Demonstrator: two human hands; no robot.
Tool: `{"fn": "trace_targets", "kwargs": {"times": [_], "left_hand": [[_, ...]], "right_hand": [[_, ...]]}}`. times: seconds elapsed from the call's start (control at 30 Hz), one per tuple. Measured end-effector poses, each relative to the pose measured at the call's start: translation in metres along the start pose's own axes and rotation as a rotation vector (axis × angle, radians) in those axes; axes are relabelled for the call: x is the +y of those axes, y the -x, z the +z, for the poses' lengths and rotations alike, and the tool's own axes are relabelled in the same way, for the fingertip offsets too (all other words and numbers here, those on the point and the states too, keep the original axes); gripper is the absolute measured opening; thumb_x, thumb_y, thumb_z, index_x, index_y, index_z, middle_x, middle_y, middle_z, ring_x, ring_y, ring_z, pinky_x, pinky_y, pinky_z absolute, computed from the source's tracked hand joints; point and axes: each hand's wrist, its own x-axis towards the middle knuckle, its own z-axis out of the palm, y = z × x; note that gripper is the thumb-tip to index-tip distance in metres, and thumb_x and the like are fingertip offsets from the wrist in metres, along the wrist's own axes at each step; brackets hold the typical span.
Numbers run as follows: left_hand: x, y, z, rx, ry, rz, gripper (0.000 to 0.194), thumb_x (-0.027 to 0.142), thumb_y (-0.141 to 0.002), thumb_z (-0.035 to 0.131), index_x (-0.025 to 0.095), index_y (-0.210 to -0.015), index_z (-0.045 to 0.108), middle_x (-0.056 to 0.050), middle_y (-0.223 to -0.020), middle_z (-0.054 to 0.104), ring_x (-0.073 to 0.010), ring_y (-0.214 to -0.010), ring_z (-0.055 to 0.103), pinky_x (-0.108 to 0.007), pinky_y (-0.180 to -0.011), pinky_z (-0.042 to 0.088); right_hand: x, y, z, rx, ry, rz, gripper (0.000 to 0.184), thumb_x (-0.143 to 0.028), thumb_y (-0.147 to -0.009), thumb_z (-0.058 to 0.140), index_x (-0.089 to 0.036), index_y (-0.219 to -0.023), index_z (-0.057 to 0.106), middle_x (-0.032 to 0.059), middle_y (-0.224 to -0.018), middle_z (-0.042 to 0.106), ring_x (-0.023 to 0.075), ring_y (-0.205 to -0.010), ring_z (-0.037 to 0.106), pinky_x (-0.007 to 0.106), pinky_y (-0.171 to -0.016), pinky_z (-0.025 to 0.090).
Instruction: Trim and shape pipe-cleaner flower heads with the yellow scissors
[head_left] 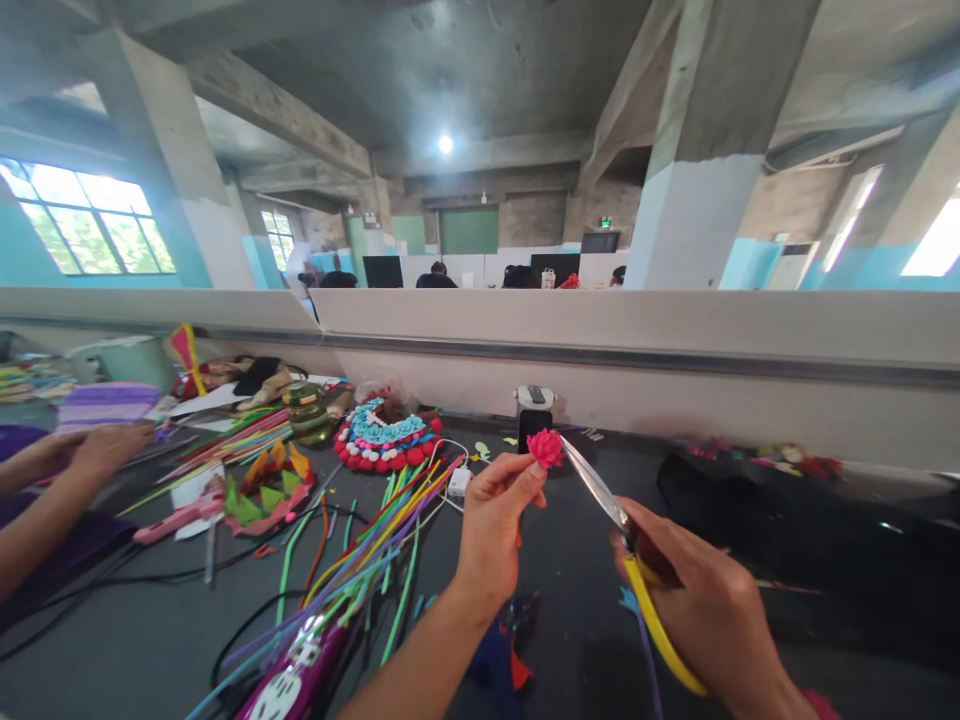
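Between the thumb and fingers of my left hand [499, 520] is a small pink flower [545, 449], held up over the table. My right hand [697, 590] grips a pair of scissors [598, 483] with yellow handles. The metal blades point up and left, their tip right beside the flower's edge; whether they touch it I cannot tell. Behind the flower a dark phone [535, 430] leans against a white object. To the left of my left wrist lies a bundle of coloured pipe cleaners [375, 555].
Another person's hands [97, 455] work at the far left, near a purple striped piece [109, 402]. A felt crown [266, 490], a beaded blue-and-red piece [386, 435], a jar [307, 412] and a white charger [459, 484] lie about. A low partition [637, 330] closes the table's back.
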Motion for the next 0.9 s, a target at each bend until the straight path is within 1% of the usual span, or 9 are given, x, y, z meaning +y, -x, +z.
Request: {"fn": "trace_targets", "kwargs": {"times": [0.13, 0.3, 0.43, 0.57, 0.73, 0.9], "left_hand": [[0.0014, 0.0004, 0.0016, 0.018, 0.004, -0.013, 0.015, 0.027, -0.067, 0.079, 0.018, -0.079, 0.076, 0.002, -0.060, 0.058, -0.0082, -0.057, 0.051, -0.020, -0.053, 0.038], [0.0002, 0.0000, 0.0011, 0.039, -0.002, -0.018, 0.017, 0.029, -0.066, 0.080, 0.018, -0.079, 0.075, 0.002, -0.059, 0.057, -0.0086, -0.056, 0.051, -0.019, -0.049, 0.037], [-0.0014, 0.0010, 0.0011, 0.028, -0.027, -0.020, 0.017, 0.030, -0.067, 0.079, 0.018, -0.077, 0.075, 0.002, -0.059, 0.058, -0.0087, -0.056, 0.051, -0.019, -0.048, 0.036], [-0.0027, 0.0018, 0.0012, 0.031, -0.038, -0.020, 0.015, 0.030, -0.068, 0.079, 0.018, -0.076, 0.074, 0.002, -0.059, 0.059, -0.0081, -0.056, 0.052, -0.019, -0.049, 0.037], [-0.0032, 0.0017, 0.0023, 0.056, -0.045, -0.034, 0.017, 0.030, -0.065, 0.080, 0.018, -0.074, 0.074, 0.001, -0.060, 0.060, -0.0080, -0.054, 0.051, -0.019, -0.048, 0.036], [-0.0024, 0.0010, 0.0027, 0.062, -0.050, -0.044, 0.018, 0.031, -0.063, 0.081, 0.018, -0.074, 0.075, 0.001, -0.059, 0.059, -0.0077, -0.053, 0.049, -0.019, -0.047, 0.037]], "right_hand": [[0.0004, 0.0021, 0.0033, 0.008, 0.028, -0.016, 0.030, -0.027, -0.087, 0.055, -0.022, -0.115, 0.064, 0.0030, -0.084, 0.074, 0.0152, -0.066, 0.069, 0.023, -0.062, 0.052], [0.0002, 0.0034, 0.0052, 0.031, 0.049, -0.047, 0.031, -0.024, -0.086, 0.054, -0.020, -0.115, 0.064, 0.0041, -0.087, 0.075, 0.0170, -0.070, 0.071, 0.025, -0.064, 0.054], [-0.0014, 0.0029, 0.0056, 0.078, 0.064, -0.080, 0.029, -0.023, -0.087, 0.053, -0.017, -0.113, 0.065, 0.0040, -0.086, 0.075, 0.0170, -0.071, 0.072, 0.024, -0.064, 0.054], [-0.0041, 0.0009, 0.0044, 0.122, 0.127, -0.122, 0.027, -0.022, -0.089, 0.052, -0.016, -0.112, 0.065, 0.0045, -0.086, 0.076, 0.0172, -0.072, 0.073, 0.025, -0.062, 0.052], [-0.0052, -0.0007, 0.0013, 0.126, 0.178, -0.161, 0.028, -0.021, -0.090, 0.050, -0.015, -0.113, 0.064, 0.0053, -0.089, 0.076, 0.0171, -0.075, 0.073, 0.025, -0.065, 0.051], [-0.0051, -0.0029, -0.0005, 0.154, 0.235, -0.198, 0.025, -0.020, -0.091, 0.046, -0.014, -0.107, 0.065, 0.0043, -0.077, 0.075, 0.0165, -0.064, 0.072, 0.026, -0.058, 0.047]]}}
